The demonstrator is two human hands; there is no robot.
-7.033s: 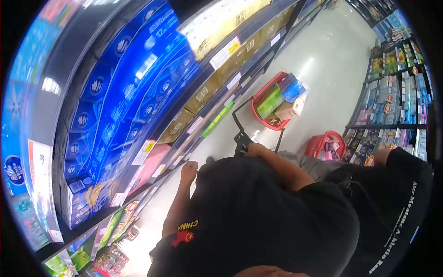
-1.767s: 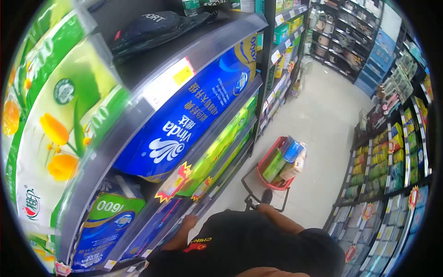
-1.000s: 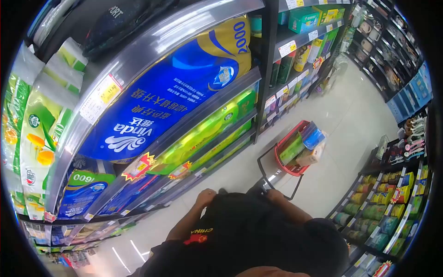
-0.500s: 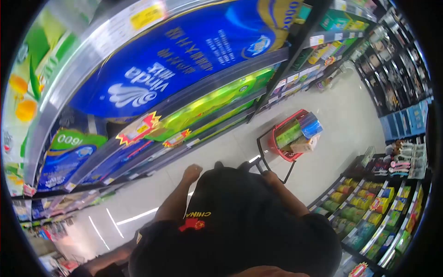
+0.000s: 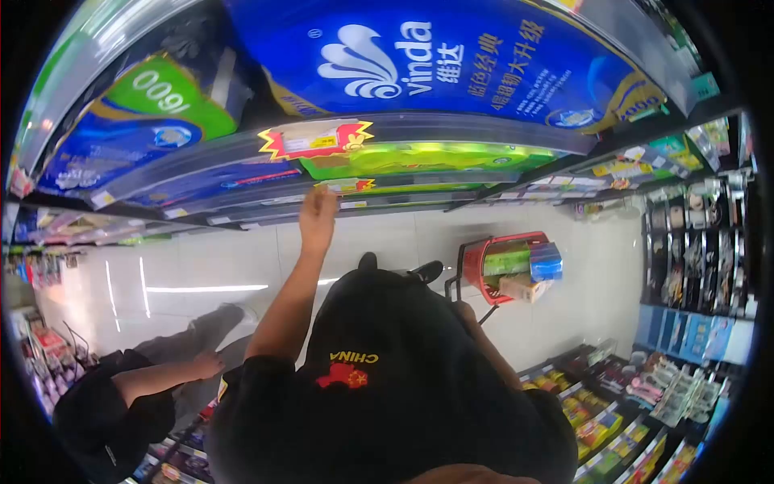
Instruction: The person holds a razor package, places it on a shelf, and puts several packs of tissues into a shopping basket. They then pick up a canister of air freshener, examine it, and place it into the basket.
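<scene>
Hovering by a price tag [image 5: 353, 186], the left hand [image 5: 318, 211] is half-open while the right hand [image 5: 466, 312], grip unclear, sits near the handle [image 5: 460, 269], likely the surest hold on a stiff, probably heavy red basket [image 5: 476, 272] on the floor [image 5: 379, 235].

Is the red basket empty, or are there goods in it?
Not empty: the basket holds a green pack, a blue pack and a pale box.

T-shirt [image 5: 435, 371], black, lower centre of the frame; short sleeves [image 5: 260, 383], same black, either side. Lettering [image 5: 354, 356], yellow capitals reading CHINA, on the chest. Emblem [image 5: 340, 376], red, irregular outline, yellow star, just below the lettering in frame. Forearms [image 5: 292, 302], bare. Shoes [image 5: 368, 261], dark, rounded toes, mid-frame.
</scene>
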